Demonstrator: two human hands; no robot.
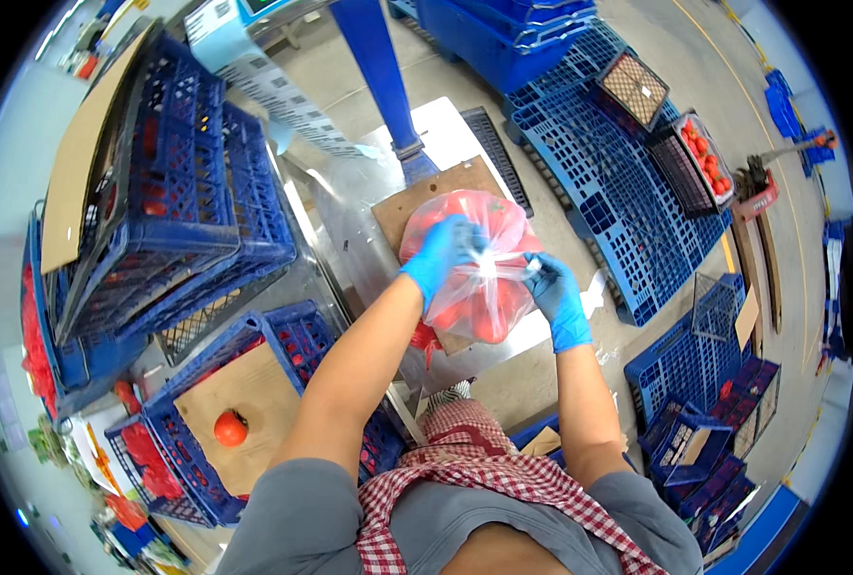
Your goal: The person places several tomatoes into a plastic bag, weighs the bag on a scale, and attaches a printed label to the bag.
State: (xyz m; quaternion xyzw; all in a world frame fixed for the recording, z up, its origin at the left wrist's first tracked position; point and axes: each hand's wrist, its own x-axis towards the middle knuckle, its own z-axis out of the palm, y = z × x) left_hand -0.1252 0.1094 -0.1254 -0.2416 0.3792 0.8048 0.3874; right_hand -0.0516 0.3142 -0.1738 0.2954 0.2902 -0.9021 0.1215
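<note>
A clear plastic bag (pixel 494 305) full of red tomatoes rests on a brown board (pixel 469 172). Its top is gathered into a twisted neck. My left hand (pixel 444 248), in a blue glove, is curled on the bag at the left of this neck; its fingers are blurred. With the fingertips of my right hand (pixel 559 295), also blue-gloved, I pinch the gathered plastic on the right side. Below my left wrist, a scrap of red netting (pixel 426 338) shows beside the bag.
A blue post (pixel 379 72) rises behind the board, and a strip of printed labels (pixel 282 93) hangs to its left. Blue crates (pixel 182 151) are stacked at left. One tomato (pixel 231 428) lies on cardboard over another crate. Blue pallets (pixel 599 187) and a pallet jack (pixel 757 194) stand at right.
</note>
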